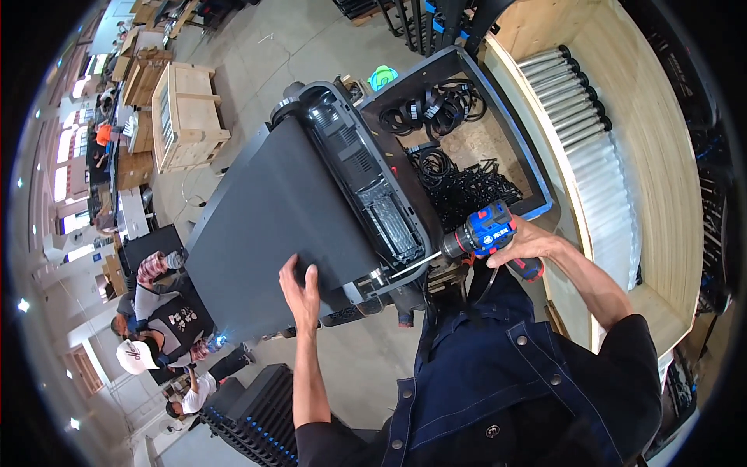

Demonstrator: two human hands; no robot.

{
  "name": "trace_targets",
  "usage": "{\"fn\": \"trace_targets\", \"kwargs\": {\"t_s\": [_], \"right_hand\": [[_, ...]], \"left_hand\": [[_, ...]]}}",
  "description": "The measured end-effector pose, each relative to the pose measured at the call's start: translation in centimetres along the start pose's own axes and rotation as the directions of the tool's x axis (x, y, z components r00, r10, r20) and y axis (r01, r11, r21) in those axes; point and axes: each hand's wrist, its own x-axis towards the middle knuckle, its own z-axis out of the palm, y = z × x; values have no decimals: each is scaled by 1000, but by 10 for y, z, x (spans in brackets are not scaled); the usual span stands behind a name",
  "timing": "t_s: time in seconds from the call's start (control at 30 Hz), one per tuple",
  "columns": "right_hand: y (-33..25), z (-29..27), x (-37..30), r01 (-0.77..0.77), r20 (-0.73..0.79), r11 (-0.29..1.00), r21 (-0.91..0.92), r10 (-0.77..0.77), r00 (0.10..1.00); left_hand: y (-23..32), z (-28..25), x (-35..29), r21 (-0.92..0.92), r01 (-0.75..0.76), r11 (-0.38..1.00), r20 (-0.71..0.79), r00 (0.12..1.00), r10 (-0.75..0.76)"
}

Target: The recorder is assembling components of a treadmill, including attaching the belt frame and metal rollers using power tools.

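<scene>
Treadmill (pixel 272 218) on workshop concrete: left hand (pixel 299 289) flat on belt, right hand (pixel 523 247) gripping drill (pixel 482 233)

The left hand (pixel 300 289) lies flat on the near edge of a dark treadmill belt (pixel 268 226), fingers (pixel 289 272) spread over it, while the right hand (pixel 523 245) grips a blue and black cordless drill (pixel 486 231) whose long bit (pixel 415 265) points left at the machine's open motor housing (pixel 366 179). Just right of the housing stands a blue-rimmed bin (pixel 537 204) of black straps, and farther right a wooden crate (pixel 654 179) holds grey metal rollers (pixel 564 89). At the near left, another person in a white cap (pixel 136 356) crouches on the floor.
</scene>
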Motion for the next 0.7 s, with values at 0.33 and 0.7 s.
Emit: {"fn": "trace_targets", "kwargs": {"t_s": [0.33, 0.7], "right_hand": [[51, -18, -48, 251, -464, 968, 23, -213, 860], [91, -63, 57, 42, -846, 866, -499, -497, 194]], "left_hand": [[-41, 30, -63, 289, 42, 956, -343, 937, 63], [-35, 29, -57, 202, 55, 978, -366, 930, 23]]}}
